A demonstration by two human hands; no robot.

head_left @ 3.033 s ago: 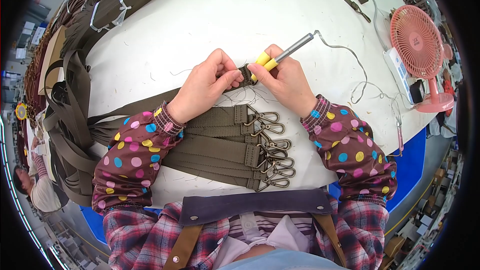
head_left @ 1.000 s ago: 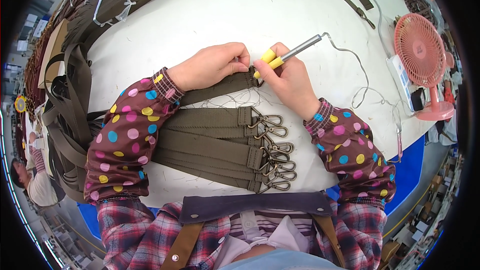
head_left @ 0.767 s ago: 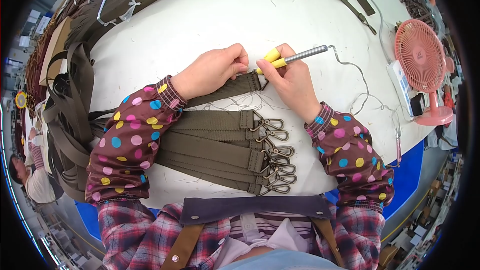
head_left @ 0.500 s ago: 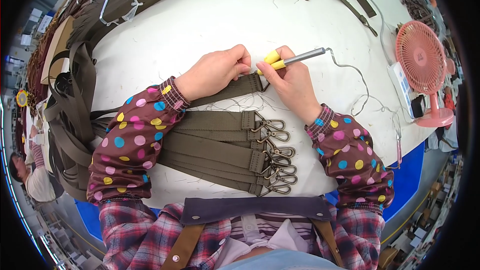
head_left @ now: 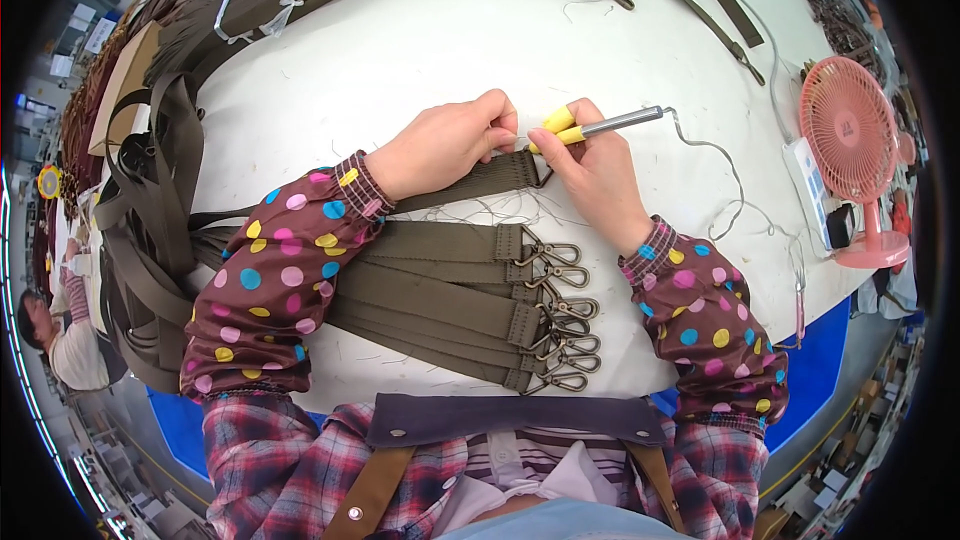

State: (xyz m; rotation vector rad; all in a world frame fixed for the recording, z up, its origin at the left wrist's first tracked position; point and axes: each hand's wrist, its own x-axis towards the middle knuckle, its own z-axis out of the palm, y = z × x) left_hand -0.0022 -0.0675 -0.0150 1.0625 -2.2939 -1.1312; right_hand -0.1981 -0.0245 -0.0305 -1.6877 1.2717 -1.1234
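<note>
Change: both hands have held their place over the last half second, the tool's tip staying at the strap end.
Left hand (head_left: 445, 145): fingers pinched on the olive webbing strap (head_left: 470, 180) near its metal ring (flat on the white table (head_left: 420, 50)).
Right hand (head_left: 595, 170): fingers closed round the yellow-handled hot tool (head_left: 590, 128), its tip at the strap end between both hands.
Finished straps (head_left: 440, 300): stacked below, snap hooks (head_left: 560, 315) rightward.
Pink fan (head_left: 850, 155): far right.
</note>
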